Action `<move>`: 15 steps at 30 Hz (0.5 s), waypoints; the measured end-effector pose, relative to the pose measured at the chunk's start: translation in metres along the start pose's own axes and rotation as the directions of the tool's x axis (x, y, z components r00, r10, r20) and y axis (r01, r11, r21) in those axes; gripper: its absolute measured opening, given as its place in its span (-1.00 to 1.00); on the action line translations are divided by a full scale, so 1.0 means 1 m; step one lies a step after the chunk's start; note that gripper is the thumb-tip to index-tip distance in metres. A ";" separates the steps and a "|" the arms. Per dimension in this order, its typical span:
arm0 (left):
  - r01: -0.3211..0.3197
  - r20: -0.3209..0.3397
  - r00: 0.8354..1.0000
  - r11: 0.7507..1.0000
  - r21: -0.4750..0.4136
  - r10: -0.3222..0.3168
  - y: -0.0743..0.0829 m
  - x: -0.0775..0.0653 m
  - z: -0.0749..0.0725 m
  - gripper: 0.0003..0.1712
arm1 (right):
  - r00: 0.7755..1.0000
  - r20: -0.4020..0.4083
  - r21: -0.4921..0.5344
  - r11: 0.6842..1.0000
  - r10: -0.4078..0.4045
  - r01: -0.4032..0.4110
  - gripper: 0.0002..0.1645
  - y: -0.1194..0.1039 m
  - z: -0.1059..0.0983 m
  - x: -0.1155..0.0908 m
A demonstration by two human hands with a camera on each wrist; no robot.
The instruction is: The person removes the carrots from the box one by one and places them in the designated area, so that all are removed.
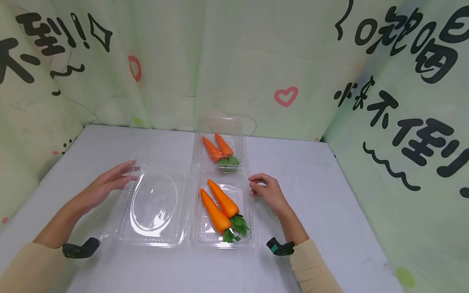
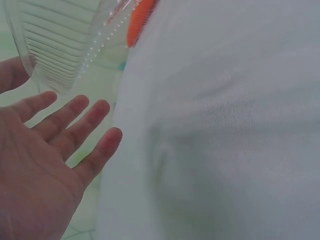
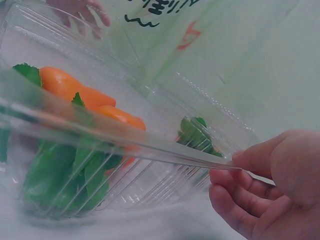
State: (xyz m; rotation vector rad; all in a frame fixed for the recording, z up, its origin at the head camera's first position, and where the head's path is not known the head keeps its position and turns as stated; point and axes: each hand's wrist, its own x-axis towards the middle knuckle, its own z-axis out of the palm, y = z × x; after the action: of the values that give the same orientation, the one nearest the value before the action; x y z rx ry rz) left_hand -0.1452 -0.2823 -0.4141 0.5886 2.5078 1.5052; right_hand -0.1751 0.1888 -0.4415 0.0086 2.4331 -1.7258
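Two-handed, lower centre! Right hand (image 1: 268, 192) pinched the container (image 1: 200, 231) by its rim (image 3: 200, 161) (likely safest); left hand (image 1: 107, 184), fingers spread, at the flimsy-looking lid (image 1: 155, 201).

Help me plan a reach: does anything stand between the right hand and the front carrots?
The container's clear side wall stands between the right hand and the front carrots; nothing visible covers them above.

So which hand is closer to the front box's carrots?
Right. The right hand pinches the front box, just right of the carrots; the left hand is farther, at the outer edge of the lid.
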 end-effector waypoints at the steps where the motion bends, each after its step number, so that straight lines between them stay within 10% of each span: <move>1: 0.001 -0.001 1.000 1.000 0.002 0.000 -0.001 0.000 0.000 -0.38 | 1.000 0.001 -0.001 1.000 -0.001 0.001 -0.66 0.000 0.000 0.000; 15: -0.026 -0.028 0.999 1.000 0.003 0.026 -0.017 -0.001 0.005 -0.41 | 1.000 -0.012 -0.012 1.000 -0.004 0.004 -0.70 -0.001 0.001 0.001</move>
State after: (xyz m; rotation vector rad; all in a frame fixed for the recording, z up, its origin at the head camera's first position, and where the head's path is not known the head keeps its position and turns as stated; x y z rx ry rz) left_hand -0.1468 -0.2858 -0.4315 0.6076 2.5325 1.5301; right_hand -0.1761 0.1873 -0.4409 0.0133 2.4538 -1.7174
